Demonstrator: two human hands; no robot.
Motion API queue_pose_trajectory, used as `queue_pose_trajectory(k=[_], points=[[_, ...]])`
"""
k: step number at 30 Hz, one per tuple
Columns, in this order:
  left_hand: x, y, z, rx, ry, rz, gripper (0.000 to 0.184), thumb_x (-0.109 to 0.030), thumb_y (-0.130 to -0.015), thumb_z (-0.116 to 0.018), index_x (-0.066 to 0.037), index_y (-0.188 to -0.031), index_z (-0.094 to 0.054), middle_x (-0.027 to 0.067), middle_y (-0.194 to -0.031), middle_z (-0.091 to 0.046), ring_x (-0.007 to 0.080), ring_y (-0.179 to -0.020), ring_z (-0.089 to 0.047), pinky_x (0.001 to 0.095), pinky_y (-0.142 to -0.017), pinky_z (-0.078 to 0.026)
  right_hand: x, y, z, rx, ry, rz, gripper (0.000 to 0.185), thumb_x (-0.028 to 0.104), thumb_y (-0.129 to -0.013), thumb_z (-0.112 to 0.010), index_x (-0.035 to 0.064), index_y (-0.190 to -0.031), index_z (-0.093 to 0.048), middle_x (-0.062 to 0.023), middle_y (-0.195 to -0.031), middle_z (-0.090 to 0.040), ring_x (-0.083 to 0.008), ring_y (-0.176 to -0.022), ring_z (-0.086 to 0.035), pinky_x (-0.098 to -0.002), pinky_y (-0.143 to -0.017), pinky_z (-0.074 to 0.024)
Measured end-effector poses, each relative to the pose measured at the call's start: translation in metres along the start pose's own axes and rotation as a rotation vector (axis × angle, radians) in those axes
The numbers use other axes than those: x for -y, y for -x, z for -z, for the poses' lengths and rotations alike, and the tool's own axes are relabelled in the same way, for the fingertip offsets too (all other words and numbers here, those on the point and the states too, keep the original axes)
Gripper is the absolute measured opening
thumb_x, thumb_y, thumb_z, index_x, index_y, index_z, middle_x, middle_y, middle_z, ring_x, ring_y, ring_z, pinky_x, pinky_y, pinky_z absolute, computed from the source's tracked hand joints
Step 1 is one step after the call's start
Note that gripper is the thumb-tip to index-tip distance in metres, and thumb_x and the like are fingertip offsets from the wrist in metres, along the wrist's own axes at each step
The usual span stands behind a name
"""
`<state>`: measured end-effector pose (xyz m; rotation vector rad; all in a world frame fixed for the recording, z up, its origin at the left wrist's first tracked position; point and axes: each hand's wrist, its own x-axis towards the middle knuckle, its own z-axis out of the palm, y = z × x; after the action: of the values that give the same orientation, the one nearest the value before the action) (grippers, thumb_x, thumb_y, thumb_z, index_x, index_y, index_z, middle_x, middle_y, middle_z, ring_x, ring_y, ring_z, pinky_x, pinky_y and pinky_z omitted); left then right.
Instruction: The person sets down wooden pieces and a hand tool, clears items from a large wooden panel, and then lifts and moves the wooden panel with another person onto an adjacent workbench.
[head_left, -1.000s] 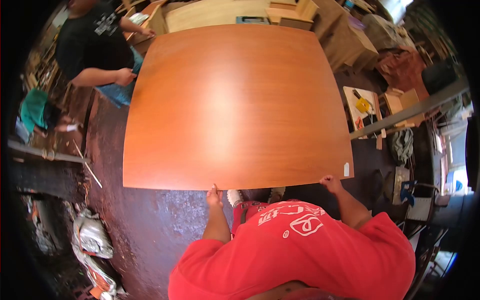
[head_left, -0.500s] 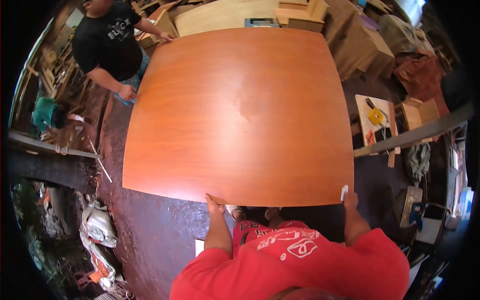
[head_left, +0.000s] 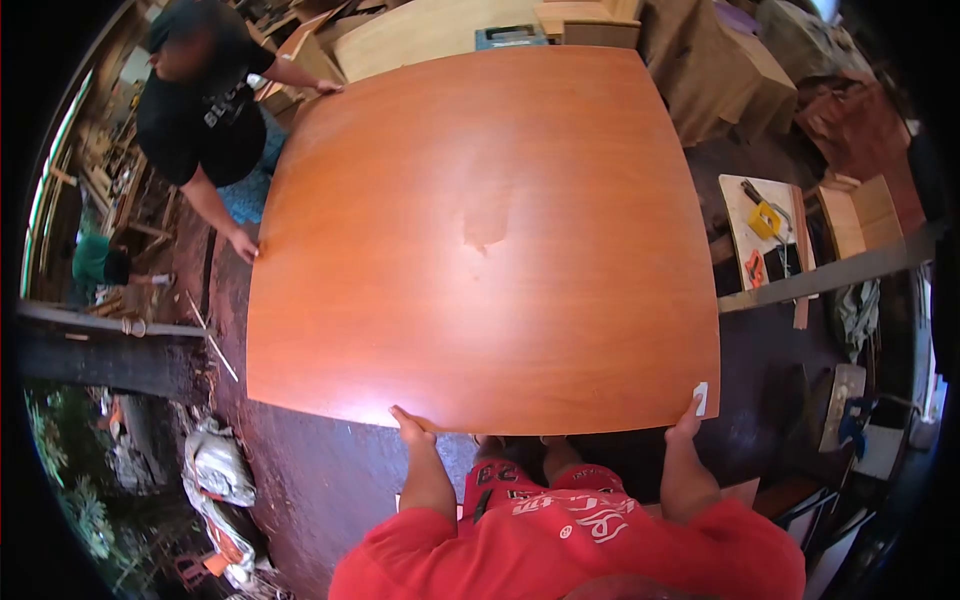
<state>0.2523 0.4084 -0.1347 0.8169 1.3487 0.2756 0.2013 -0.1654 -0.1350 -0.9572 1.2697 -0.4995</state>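
Observation:
A large orange-brown wooden panel (head_left: 480, 330) spans the middle of the view, with a darker patch near its centre. My left hand (head_left: 412, 428) grips its near edge, thumb on top and fingers hidden beneath. Near the right corner, my right hand (head_left: 686, 422) holds the same edge beside a small white label (head_left: 701, 400). A co-worker (head_left: 205, 110) in a black shirt stands at the panel's left side, with one hand on the far left corner and the other on the left edge.
A light board (head_left: 410, 38) lies beyond the panel. On the right, a small table (head_left: 745, 215) carries a yellow tool, with a grey beam (head_left: 830, 277) in front of it. Silvery sacks (head_left: 218, 465) lie at lower left. Another person (head_left: 95, 262) bends at far left.
The panel's near edge has come lower in view. My right hand has gone from beside the edge to gripping it near the label. The co-worker's nearer hand has moved down the left edge.

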Motion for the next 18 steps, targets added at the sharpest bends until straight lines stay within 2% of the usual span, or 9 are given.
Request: queue_pose_trajectory(k=[1,3,4,6,7,9,10,14,18], points=[[0.001,-0.003,0.002,0.012,0.009,-0.016,0.087,-0.063,-0.083,-0.051,-0.001,-0.139,-0.027,0.0163,-0.141,-0.034,0.0319,-0.127,-0.038,0.0467,-0.104,-0.033,0.008,-0.005,-0.002,-0.098,0.236,0.205,0.063,0.040,-0.087,-0.061,-0.0029,-0.129,-0.041,-0.0125,-0.124,-0.051,-0.0278,-0.112,-0.051,-0.0388,-0.096,-0.0425],[0.004,-0.007,0.003,0.058,0.021,-0.022,0.086,-0.062,-0.083,-0.051,-0.001,-0.139,-0.028,0.0158,-0.141,-0.034,0.0314,-0.127,-0.037,0.0458,-0.105,-0.032,0.032,-0.033,0.000,-0.497,0.271,0.230,0.058,0.034,-0.086,-0.062,-0.0040,-0.126,-0.044,-0.0166,-0.126,-0.049,-0.0308,-0.110,-0.052,-0.0389,-0.093,-0.0433],[0.003,-0.009,0.004,0.014,-0.002,0.003,0.090,-0.065,-0.081,-0.051,-0.001,-0.139,-0.028,0.0154,-0.141,-0.034,0.0312,-0.127,-0.036,0.0466,-0.105,-0.032,0.043,-0.051,0.008,-0.507,0.265,0.224,0.058,0.034,-0.086,-0.062,-0.0040,-0.126,-0.044,-0.0166,-0.126,-0.049,-0.0308,-0.110,-0.052,-0.0389,-0.093,-0.0433],[0.004,-0.007,0.005,0.044,0.016,0.015,0.086,-0.066,-0.082,-0.050,-0.004,-0.138,-0.031,0.0135,-0.140,-0.037,0.0295,-0.127,-0.037,0.0459,-0.105,-0.031,0.064,-0.085,0.014,-0.304,0.924,0.764,0.051,0.033,-0.086,-0.061,-0.0066,-0.117,-0.052,-0.0199,-0.116,-0.056,-0.0316,-0.105,-0.056,-0.0391,-0.089,-0.0444],[0.009,-0.011,0.006,0.044,0.023,0.016,0.086,-0.066,-0.082,-0.050,-0.004,-0.138,-0.031,0.0135,-0.140,-0.037,0.0295,-0.127,-0.037,0.0459,-0.105,-0.031,0.076,-0.091,0.001,-0.300,0.921,0.771,0.051,0.033,-0.086,-0.061,-0.0066,-0.117,-0.052,-0.0199,-0.116,-0.056,-0.0316,-0.105,-0.056,-0.0391,-0.089,-0.0444],[0.010,-0.018,0.006,0.049,0.035,0.001,0.080,-0.064,-0.084,-0.049,-0.006,-0.136,-0.034,0.0116,-0.137,-0.040,0.0282,-0.124,-0.040,0.0447,-0.104,-0.033,0.098,-0.101,-0.020,0.453,1.205,0.358,0.063,0.050,-0.089,-0.051,-0.0087,-0.112,-0.056,-0.0231,-0.111,-0.060,-0.0278,-0.104,-0.058,-0.0380,-0.086,-0.0452],[0.013,-0.016,0.007,0.106,0.074,-0.022,0.075,-0.059,-0.087,-0.049,-0.004,-0.135,-0.036,0.0123,-0.134,-0.043,0.0285,-0.122,-0.043,0.0444,-0.102,-0.036,0.087,-0.114,-0.025,0.479,1.230,0.432,0.069,0.056,-0.089,-0.045,-0.0097,-0.104,-0.060,-0.0202,-0.099,-0.065,-0.0251,-0.097,-0.061,-0.0360,-0.083,-0.0463],[0.006,0.003,0.000,-0.025,0.064,0.005,0.072,-0.059,-0.087,-0.049,-0.006,-0.135,-0.037,0.0105,-0.134,-0.044,0.0280,-0.122,-0.042,0.0449,-0.103,-0.034,0.101,-0.096,-0.043,0.447,1.063,0.150,0.067,0.055,-0.089,-0.047,-0.0081,-0.106,-0.062,-0.0144,-0.098,-0.066,-0.0185,-0.092,-0.060,-0.0335,-0.080,-0.0466],[0.001,0.011,0.004,0.050,0.146,-0.005,0.072,-0.057,-0.086,-0.050,-0.007,-0.136,-0.035,0.0111,-0.136,-0.042,0.0285,-0.124,-0.040,0.0448,-0.105,-0.031,0.109,-0.092,-0.041,0.435,1.043,0.138,0.064,0.052,-0.090,-0.049,-0.0083,-0.108,-0.061,-0.0139,-0.100,-0.065,-0.0183,-0.090,-0.061,-0.0338,-0.079,-0.0470]])
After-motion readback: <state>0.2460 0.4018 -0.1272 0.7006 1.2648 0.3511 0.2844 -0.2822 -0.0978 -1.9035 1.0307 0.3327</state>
